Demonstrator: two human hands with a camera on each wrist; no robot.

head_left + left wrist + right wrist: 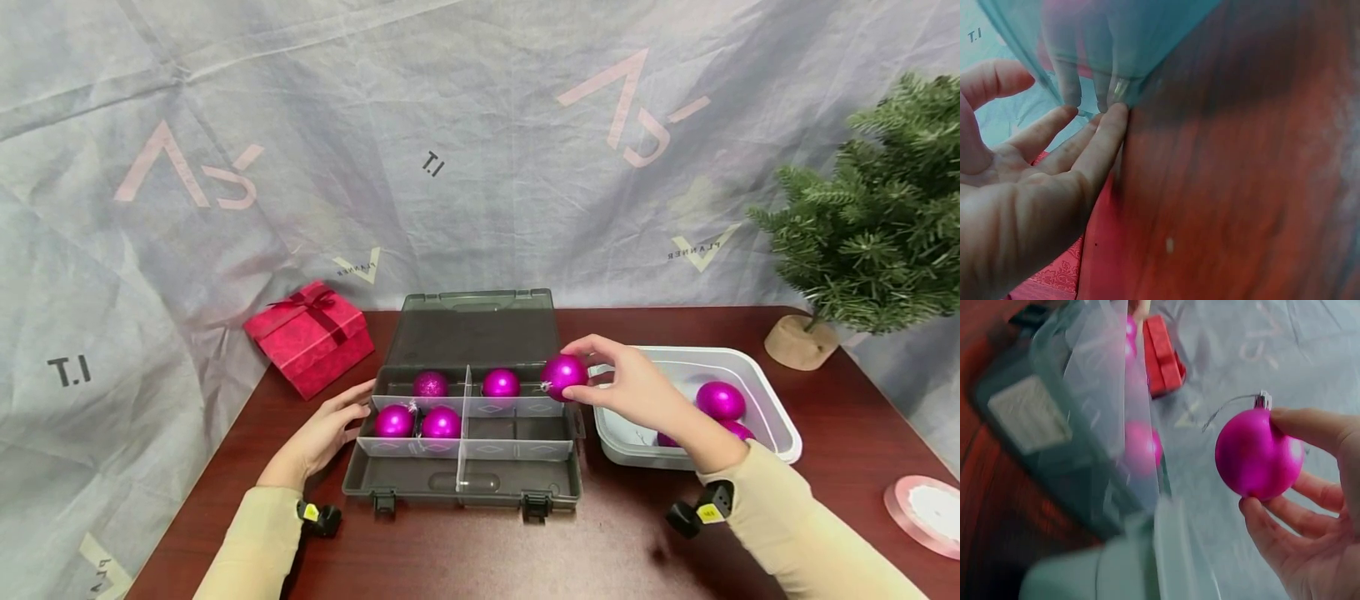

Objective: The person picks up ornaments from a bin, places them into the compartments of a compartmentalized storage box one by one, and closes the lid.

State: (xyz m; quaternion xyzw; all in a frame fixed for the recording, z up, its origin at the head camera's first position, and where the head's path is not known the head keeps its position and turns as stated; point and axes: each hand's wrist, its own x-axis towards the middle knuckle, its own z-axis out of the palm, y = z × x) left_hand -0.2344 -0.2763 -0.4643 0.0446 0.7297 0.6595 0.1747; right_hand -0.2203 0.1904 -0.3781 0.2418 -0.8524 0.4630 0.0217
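My right hand [633, 387] pinches a shiny magenta Christmas bauble [564, 377] between thumb and fingers, above the back right compartment of a grey translucent divided case [517, 477]. A silver cap and loop show on that bauble [1259, 455] in the right wrist view. My left hand [324, 435] touches the case's left side with extended fingers [1100, 140]. In the case, a glittery bauble [431, 385] lies back left and a smooth bauble [501, 383] back right. Two more, one of them the left bauble [394, 422], sit in the middle left compartment.
A white tub [780, 433] holding more magenta baubles [721, 401] stands right of the case, beneath my right forearm. A red gift box [315, 333] lies back left. A small artificial tree [885, 217] stands back right, and a pink ribbon roll [926, 512] at the right edge.
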